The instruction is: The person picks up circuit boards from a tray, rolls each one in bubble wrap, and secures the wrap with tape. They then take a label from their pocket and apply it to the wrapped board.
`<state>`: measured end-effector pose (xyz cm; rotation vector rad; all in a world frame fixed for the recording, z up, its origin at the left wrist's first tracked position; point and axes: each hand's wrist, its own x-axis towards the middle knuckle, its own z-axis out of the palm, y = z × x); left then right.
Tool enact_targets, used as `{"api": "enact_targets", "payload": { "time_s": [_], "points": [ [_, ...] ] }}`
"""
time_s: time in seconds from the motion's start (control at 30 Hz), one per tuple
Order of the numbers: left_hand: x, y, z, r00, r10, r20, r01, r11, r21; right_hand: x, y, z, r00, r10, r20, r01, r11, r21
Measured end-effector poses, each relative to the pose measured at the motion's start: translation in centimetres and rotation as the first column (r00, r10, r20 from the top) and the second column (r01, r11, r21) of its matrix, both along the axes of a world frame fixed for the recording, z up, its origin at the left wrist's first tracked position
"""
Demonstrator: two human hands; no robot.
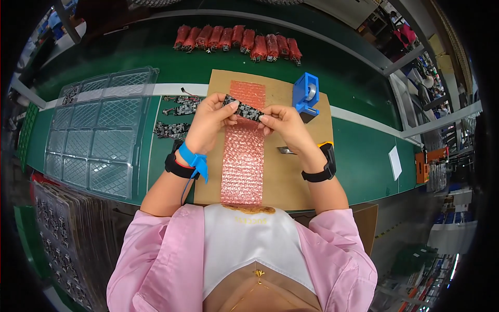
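pink bubble wrap lies as a long strip down the middle of a cardboard sheet on the green bench, seen from the head view. both hands hold a small dark circuit board just above the strip's far end: the left hand has its grip closed on the board's left end, the right hand pinches the right end with its fingertips. judged from this, the board is best kept by its edges, level and square to the strip, and laid down centred so the wrap covers both sides evenly.

more boards lie just left of the cardboard, beside a clear tray. a blue tape dispenser stands near the right hand. wrapped red bundles sit well apart at the far edge. open cardboard shows on either side of the strip.
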<state>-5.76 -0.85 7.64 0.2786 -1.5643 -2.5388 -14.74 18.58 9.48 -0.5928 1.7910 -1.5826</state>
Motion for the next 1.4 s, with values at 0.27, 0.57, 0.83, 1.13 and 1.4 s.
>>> {"api": "enact_targets", "payload": {
  "time_s": [0.27, 0.57, 0.83, 1.13, 1.4],
  "points": [
    [-0.9, -0.4, -2.3, 0.987, -0.098, 0.128, 0.099, 0.995, 0.003, -1.5, 0.0, -1.8, 0.995, 0.006, 0.101, -0.009, 1.000, 0.027],
    [-1.9, 0.4, -2.7, 0.990, -0.084, 0.112, 0.072, 0.992, 0.106, -1.9, -0.5, -2.5, 0.987, -0.021, 0.160, 0.014, 0.999, 0.045],
    [-2.4, 0.1, -4.0, 0.993, -0.099, 0.066, 0.090, 0.988, 0.127, -3.2, -0.1, -4.3, 0.969, -0.037, 0.244, 0.051, 0.997, -0.050],
    [-2.9, 0.3, -5.0, 0.987, -0.105, 0.121, 0.098, 0.993, 0.062, -3.2, -0.3, -3.9, 0.988, -0.016, 0.152, -0.018, 0.976, 0.218],
    [-4.1, 0.5, -4.6, 0.996, -0.038, 0.085, 0.033, 0.998, 0.061, -4.5, -0.7, -3.9, 0.969, -0.119, 0.217, 0.115, 0.993, 0.029]
  ]
}}
